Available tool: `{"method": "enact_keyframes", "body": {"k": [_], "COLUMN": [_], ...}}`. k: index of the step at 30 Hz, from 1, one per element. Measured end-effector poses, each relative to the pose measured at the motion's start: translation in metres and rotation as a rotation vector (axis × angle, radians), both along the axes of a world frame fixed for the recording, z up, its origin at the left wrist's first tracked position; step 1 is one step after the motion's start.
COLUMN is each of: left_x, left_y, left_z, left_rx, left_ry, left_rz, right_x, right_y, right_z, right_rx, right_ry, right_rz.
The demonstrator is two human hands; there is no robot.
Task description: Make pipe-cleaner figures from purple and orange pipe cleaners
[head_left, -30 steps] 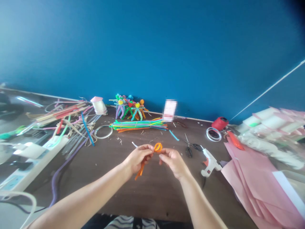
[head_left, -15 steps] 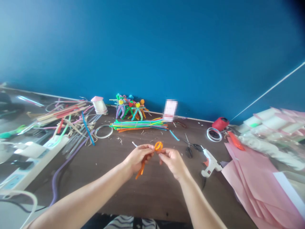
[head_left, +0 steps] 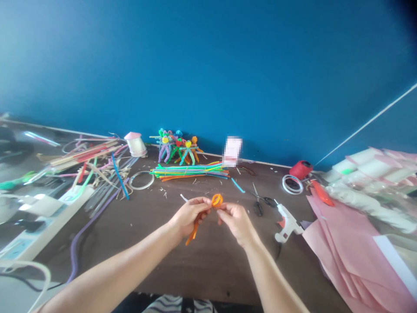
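Note:
An orange pipe cleaner (head_left: 216,200), coiled into a loop at its top, is held between my two hands above the table. My left hand (head_left: 192,215) pinches it just left of the loop, and orange ends hang down below those fingers. At the loop's lower right, the thumb and fingertips of my right hand (head_left: 235,219) press together on it. Beyond my hands lies a tied bundle of coloured pipe cleaners (head_left: 192,171). Several small pipe-cleaner figures (head_left: 177,147) stand behind that bundle.
To the right lie black-handled scissors (head_left: 258,202), a white glue gun (head_left: 288,222), a red thread spool (head_left: 301,169) and pink sheets (head_left: 355,243). On the left are a power strip (head_left: 48,228), loose pipe cleaners (head_left: 110,187) and a pink-topped white container (head_left: 135,145). A blue wall (head_left: 208,78) rises behind.

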State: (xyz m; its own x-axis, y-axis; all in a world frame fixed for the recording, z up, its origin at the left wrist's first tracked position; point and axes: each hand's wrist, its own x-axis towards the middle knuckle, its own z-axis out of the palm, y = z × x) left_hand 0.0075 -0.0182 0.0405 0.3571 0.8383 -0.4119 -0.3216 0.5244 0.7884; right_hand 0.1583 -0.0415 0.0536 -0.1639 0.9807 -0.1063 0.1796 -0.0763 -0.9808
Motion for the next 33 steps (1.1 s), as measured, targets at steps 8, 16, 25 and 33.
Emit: {"method": "enact_keyframes", "body": {"k": [8, 16, 25, 33], "left_x": [0.000, 0.002, 0.008, 0.010], "left_y": [0.001, 0.000, -0.002, -0.002], "left_z": [0.001, 0.001, -0.005, -0.002], "left_rx": [-0.035, 0.020, 0.152, 0.443], "left_ry": [0.001, 0.041, 0.164, 0.456], "left_rz": [-0.027, 0.014, 0.108, 0.165], "right_x": [-0.001, 0.000, -0.008, -0.018], "right_y": [0.000, -0.001, -0.011, -0.021], "right_z": [0.003, 0.002, 0.003, 0.011], "right_rx": [0.011, 0.010, 0.240, 0.461], "right_ry": [-0.014, -0.100, -0.527, -1.073], "right_rz": [0.001, 0.007, -0.096, -0.135]}}
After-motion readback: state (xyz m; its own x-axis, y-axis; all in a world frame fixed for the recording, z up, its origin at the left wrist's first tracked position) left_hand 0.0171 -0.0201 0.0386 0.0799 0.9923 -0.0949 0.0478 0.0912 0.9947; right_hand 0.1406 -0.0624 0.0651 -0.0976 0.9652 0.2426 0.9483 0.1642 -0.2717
